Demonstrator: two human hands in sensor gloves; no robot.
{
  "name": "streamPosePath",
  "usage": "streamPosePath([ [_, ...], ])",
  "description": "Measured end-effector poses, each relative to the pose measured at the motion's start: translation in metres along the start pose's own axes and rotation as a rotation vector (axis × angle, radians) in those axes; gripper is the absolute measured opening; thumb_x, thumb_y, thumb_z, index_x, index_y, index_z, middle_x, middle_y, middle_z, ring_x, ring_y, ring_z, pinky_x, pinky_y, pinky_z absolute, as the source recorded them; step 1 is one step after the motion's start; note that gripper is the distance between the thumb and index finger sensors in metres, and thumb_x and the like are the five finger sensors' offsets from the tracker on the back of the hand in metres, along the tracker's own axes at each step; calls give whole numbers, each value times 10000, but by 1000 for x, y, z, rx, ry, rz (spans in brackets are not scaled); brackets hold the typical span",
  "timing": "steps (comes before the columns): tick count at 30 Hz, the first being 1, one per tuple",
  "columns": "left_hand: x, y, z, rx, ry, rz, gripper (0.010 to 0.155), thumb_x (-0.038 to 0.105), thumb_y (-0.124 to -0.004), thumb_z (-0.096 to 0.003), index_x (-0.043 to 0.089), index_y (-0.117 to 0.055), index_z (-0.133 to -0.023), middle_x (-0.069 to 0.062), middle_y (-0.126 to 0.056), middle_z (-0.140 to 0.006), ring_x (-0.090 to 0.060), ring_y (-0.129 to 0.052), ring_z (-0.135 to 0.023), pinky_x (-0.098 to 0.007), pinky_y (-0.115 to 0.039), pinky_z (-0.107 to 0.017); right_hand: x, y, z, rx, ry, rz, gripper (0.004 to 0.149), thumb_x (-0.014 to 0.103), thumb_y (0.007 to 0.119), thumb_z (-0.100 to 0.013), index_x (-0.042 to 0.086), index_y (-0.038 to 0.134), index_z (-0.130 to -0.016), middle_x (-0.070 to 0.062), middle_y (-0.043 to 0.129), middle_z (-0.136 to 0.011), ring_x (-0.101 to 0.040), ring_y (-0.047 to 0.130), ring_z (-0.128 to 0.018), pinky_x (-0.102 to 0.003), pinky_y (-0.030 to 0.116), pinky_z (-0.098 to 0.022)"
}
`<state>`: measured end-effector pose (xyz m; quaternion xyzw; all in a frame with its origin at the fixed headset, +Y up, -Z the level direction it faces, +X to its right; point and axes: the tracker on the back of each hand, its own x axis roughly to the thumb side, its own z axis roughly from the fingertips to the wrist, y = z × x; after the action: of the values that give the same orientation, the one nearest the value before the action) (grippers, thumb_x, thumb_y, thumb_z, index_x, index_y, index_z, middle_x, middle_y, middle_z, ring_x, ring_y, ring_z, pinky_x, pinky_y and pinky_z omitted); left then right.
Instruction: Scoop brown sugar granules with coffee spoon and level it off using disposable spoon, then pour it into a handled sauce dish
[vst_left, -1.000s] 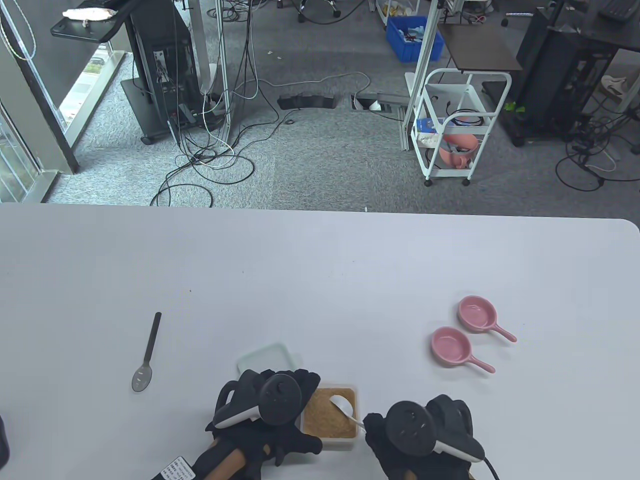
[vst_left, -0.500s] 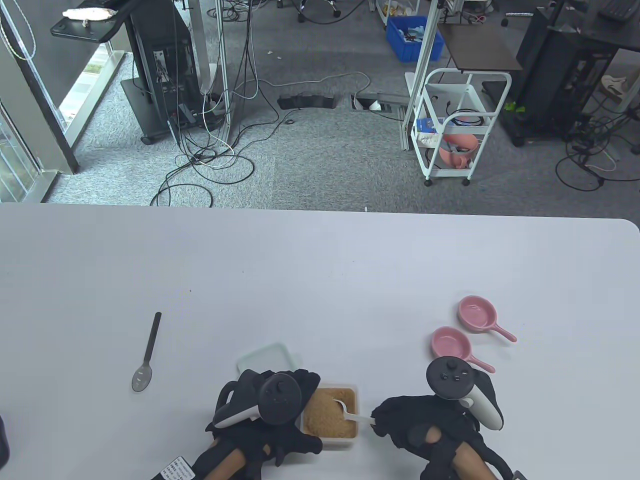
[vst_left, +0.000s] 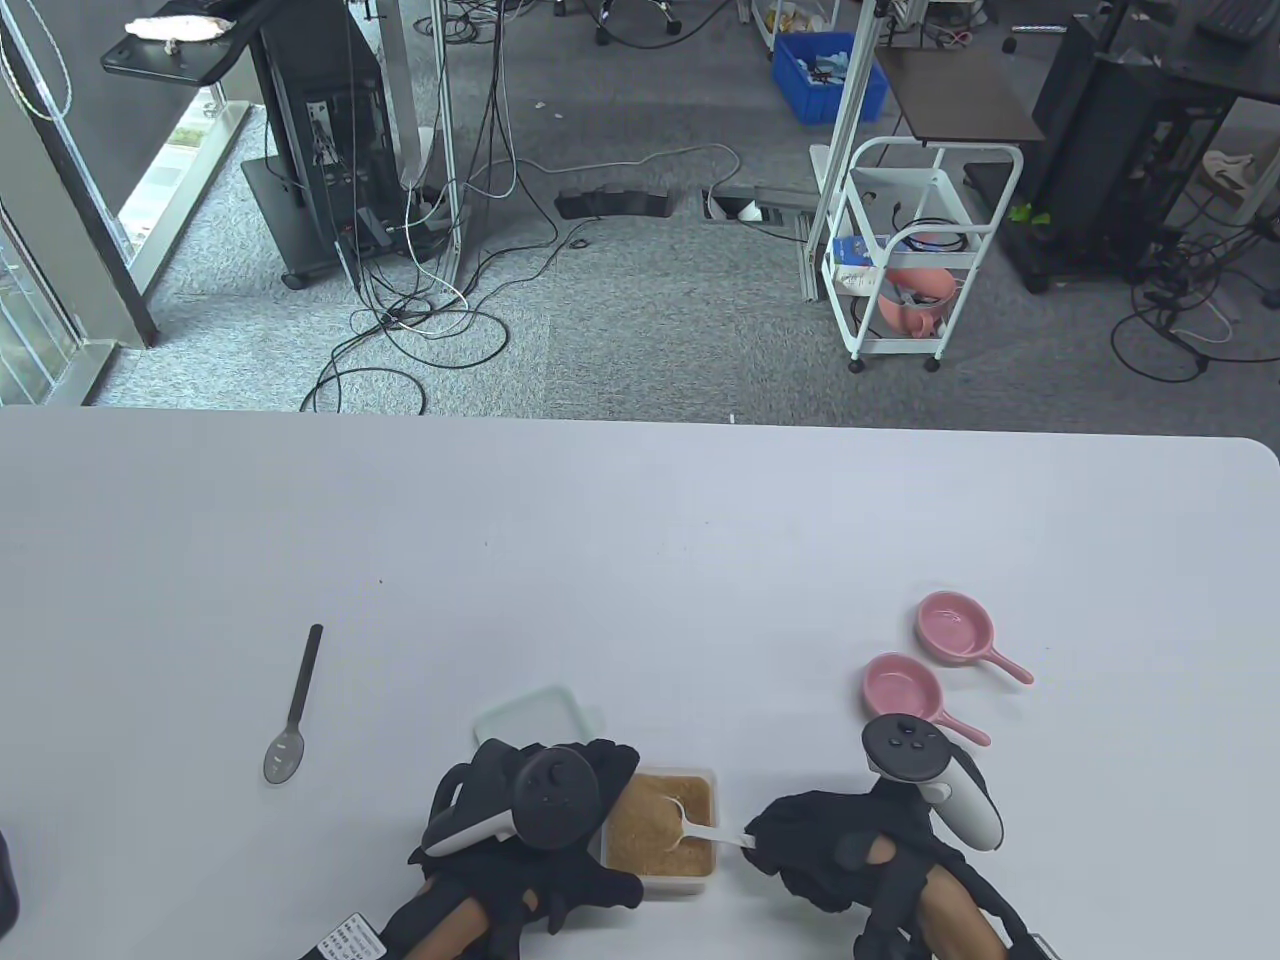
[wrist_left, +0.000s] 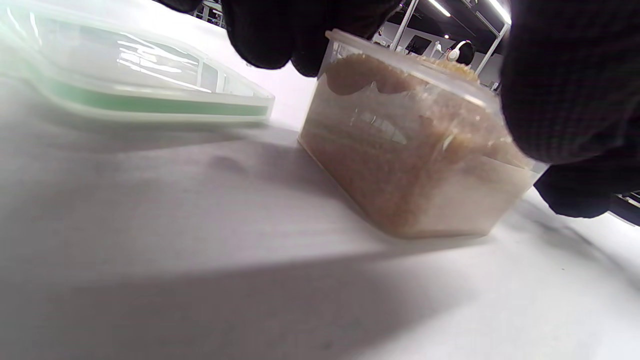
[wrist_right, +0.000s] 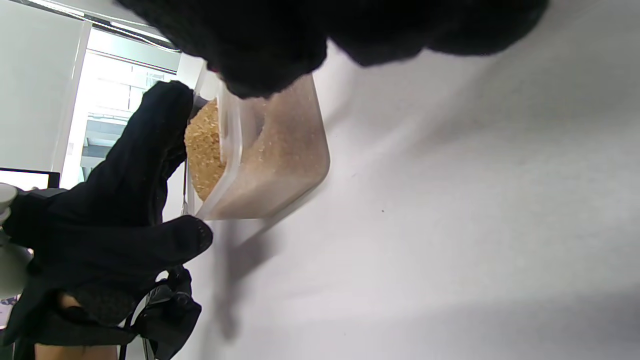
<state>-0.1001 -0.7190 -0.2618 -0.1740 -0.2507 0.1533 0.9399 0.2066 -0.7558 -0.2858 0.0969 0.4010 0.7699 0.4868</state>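
A clear tub of brown sugar (vst_left: 655, 830) stands near the table's front edge. My left hand (vst_left: 600, 800) grips the tub's left side, fingers on its rim (wrist_left: 270, 35). My right hand (vst_left: 752, 842) pinches the handle of a white spoon (vst_left: 705, 830) whose bowl is dug into the sugar. In the right wrist view the tub (wrist_right: 280, 150) shows heaped sugar, with the left hand (wrist_right: 125, 200) behind it. A dark spoon (vst_left: 295, 710) lies alone at the left. Two pink handled sauce dishes (vst_left: 900, 692) (vst_left: 955, 625) sit to the right, both without sugar.
The tub's pale green lid (vst_left: 530, 712) lies flat just behind my left hand, and shows beside the tub (wrist_left: 415, 165) as a lid (wrist_left: 140, 85) in the left wrist view. The nearer pink dish is close behind my right hand's tracker (vst_left: 905, 750).
My right hand has rolled over, its tracker swinging up and to the right. The white spoon's bowl went from lying on the sugar to digging into it. The left hand stayed put.
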Motion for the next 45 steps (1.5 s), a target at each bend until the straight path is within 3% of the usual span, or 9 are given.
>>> streamPosePath([
  [15,-4,1,3,10,-7,13,1099,772,-853,-329,264,-357,-1168,-20,-408,-1228,-335,-506,-1164,-614,-393,-824,-5,-8,0,33,-9,-65,427,359,743,-506,127,866,-844,16,953,-435,-246,917,-261,-545,722,-485],
  [33,-10,16,14,115,4,57,1011,810,-759,-357,290,-430,-1160,4,-475,-1215,-329,-560,-1146,-587,-433,-829,-4,-9,2,35,-16,-57,426,362,743,-509,129,864,-845,16,947,-433,-243,911,-262,-547,718,-491],
  [40,-20,61,38,345,74,50,931,809,-767,-355,315,-581,-1123,36,-636,-1149,-296,-708,-1068,-559,-525,-815,-3,-8,1,39,-26,-69,425,363,744,-511,131,862,-846,15,947,-434,-243,910,-261,-547,718,-491],
  [45,-44,100,65,523,208,26,818,786,-833,-339,362,-743,-1033,88,-787,-1012,-239,-838,-937,-528,-620,-784,-2,-9,2,34,-38,-74,426,365,747,-512,127,865,-845,14,949,-431,-243,910,-259,-547,718,-489],
])
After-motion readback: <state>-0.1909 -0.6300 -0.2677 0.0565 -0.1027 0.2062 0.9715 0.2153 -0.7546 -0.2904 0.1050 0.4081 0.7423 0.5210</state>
